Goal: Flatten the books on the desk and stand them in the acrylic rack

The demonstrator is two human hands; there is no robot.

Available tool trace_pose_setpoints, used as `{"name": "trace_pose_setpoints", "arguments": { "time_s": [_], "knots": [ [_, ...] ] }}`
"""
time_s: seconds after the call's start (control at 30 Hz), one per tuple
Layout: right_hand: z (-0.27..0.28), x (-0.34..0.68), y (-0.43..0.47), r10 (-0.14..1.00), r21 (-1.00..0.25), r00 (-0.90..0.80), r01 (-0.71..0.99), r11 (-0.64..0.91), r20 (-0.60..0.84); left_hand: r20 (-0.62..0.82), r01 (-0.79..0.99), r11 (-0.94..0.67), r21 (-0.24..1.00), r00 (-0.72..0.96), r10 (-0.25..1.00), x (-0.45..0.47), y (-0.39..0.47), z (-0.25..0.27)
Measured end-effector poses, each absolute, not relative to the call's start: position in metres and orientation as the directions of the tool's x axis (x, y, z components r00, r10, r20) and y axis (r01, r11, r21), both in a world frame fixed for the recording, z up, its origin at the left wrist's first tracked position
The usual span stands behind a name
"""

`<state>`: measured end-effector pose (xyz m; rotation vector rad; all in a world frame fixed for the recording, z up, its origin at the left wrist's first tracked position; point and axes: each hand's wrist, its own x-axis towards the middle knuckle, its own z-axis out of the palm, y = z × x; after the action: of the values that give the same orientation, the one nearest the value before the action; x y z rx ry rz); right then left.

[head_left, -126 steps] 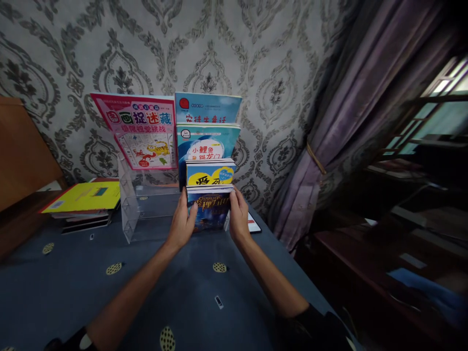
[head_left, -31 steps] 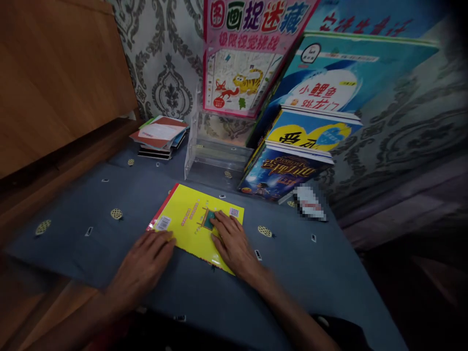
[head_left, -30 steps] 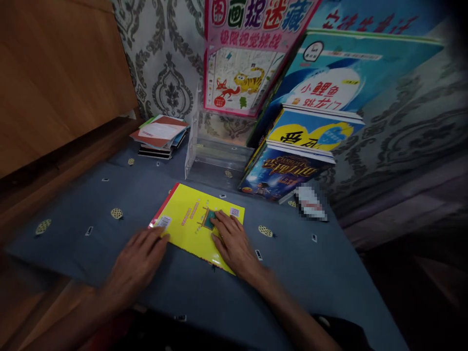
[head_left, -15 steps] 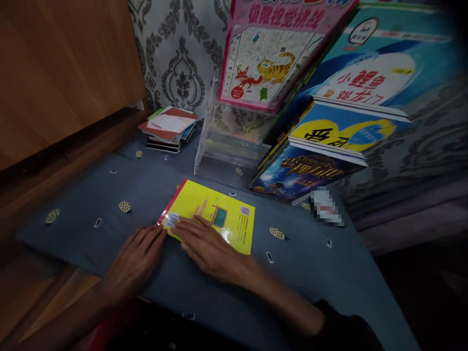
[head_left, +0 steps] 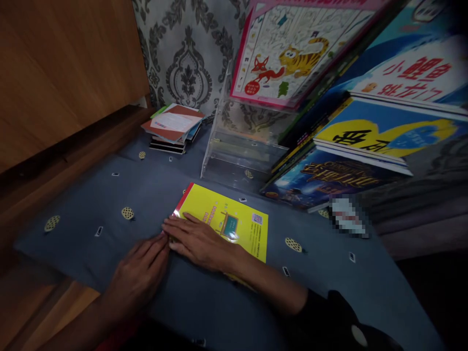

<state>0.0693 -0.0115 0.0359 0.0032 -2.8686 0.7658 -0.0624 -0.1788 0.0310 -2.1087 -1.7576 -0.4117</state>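
Observation:
A yellow booklet (head_left: 248,229) with a red spine strip lies flat on the blue patterned cloth. My right hand (head_left: 204,243) rests palm down on its near left part, fingers stretched toward the spine. It covers that part of the cover. My left hand (head_left: 141,270) lies on the cloth at the booklet's near left corner, fingers extended and side by side. Its fingertips meet those of my right hand there; whether they touch the corner itself is hidden.
A clear acrylic rack (head_left: 212,146) stands behind, holding a pink-bordered book (head_left: 281,58). Right of it are a blue-and-yellow book (head_left: 380,131) and a dark blue book (head_left: 321,175). A book stack (head_left: 173,126) sits at back left, beside a wooden panel (head_left: 69,63).
My right hand has slid left over the booklet to its near left corner, covering the barcode label. My left fingertips now meet it. The camera view has shifted slightly.

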Motion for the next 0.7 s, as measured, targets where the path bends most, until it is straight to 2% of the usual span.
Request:
{"name": "trace_pose_setpoints", "arguments": {
  "time_s": [0.33, 0.57, 0.7],
  "knots": [
    [0.027, 0.051, 0.041, 0.186, -0.394, -0.972, 0.115, 0.912, 0.147, 0.447, 0.991, -0.131, -0.006, 0.120, 0.886, -0.063, -0.179, 0.026],
    [0.011, 0.037, 0.048, 0.335, -0.341, -0.926, 0.262, 0.903, 0.175, 0.404, 0.983, -0.150, -0.109, 0.182, 0.897, -0.062, -0.178, 0.032],
    [0.008, 0.032, 0.043, 0.377, -0.324, -0.906, 0.304, 0.896, 0.191, 0.371, 0.975, -0.154, -0.158, 0.203, 0.906, -0.068, -0.156, 0.048]
  ]
}}
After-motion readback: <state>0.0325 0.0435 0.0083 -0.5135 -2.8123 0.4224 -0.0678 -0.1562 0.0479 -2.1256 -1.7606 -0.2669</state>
